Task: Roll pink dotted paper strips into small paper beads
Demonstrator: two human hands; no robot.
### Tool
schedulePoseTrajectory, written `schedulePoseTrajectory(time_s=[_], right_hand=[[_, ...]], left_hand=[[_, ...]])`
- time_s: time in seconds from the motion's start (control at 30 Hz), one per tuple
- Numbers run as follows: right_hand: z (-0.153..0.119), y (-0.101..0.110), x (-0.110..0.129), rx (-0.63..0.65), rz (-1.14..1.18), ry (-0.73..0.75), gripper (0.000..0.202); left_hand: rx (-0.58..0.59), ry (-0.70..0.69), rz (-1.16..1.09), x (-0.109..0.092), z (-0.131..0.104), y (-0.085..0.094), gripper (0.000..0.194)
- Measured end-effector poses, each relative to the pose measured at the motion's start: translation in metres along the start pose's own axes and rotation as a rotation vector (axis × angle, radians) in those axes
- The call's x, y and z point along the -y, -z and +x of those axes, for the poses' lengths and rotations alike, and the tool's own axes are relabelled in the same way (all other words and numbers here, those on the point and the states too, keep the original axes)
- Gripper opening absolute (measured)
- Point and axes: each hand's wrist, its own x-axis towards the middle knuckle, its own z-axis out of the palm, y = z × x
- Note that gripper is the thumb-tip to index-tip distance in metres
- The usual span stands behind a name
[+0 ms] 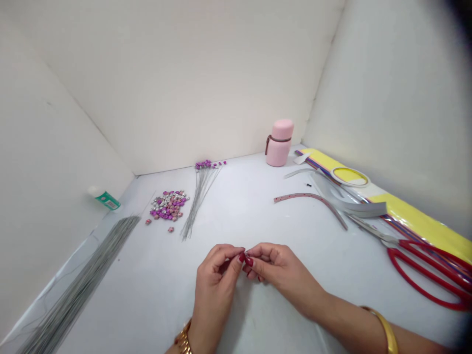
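Observation:
My left hand (217,280) and my right hand (277,268) meet at the fingertips above the front middle of the table. Thumb and fingers are pinched together on both; whatever lies between them is too small and covered to make out. Beyond my left hand is a bunch of thin grey wires (199,201) with small purple stars at their far ends. Left of that bunch lies a pile of small puffy stars (169,205) in purple, silver and pink. A narrow pinkish paper strip (311,195) curves across the table beyond my right hand.
A long bundle of grey wires (84,280) runs along the left edge, near a green-and-white bottle (108,200). A pink flask (279,143) stands at the back. On the right lie red-handled scissors (416,265), grey strips (363,209), a tape roll (334,174) and yellow packets (424,216).

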Motion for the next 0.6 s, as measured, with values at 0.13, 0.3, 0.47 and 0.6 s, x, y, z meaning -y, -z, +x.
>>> schedulePoseTrajectory(time_s=[0.13,0.3,0.47,0.6], right_hand=[[0.0019,-0.0003,-0.0002,0.01,0.005,-0.034,0.015],[0.0016,-0.0013,-0.0005,0.016,0.038,-0.068,0.016],[0.0015,-0.0004,-0.0007,0.036,-0.012,-0.033,0.015],[0.0027,0.001,-0.001,0.034,-0.033,-0.024,0.012]], left_hand=[[-0.051,0.233,-0.137,-0.0004,0.0003,-0.0032,0.015],[-0.092,0.257,-0.192,-0.0017,-0.0006,-0.005,0.014],[-0.07,0.304,-0.291,-0.0012,-0.0019,-0.0068,0.014],[-0.06,0.327,-0.331,0.0021,-0.0014,-0.0078,0.015]])
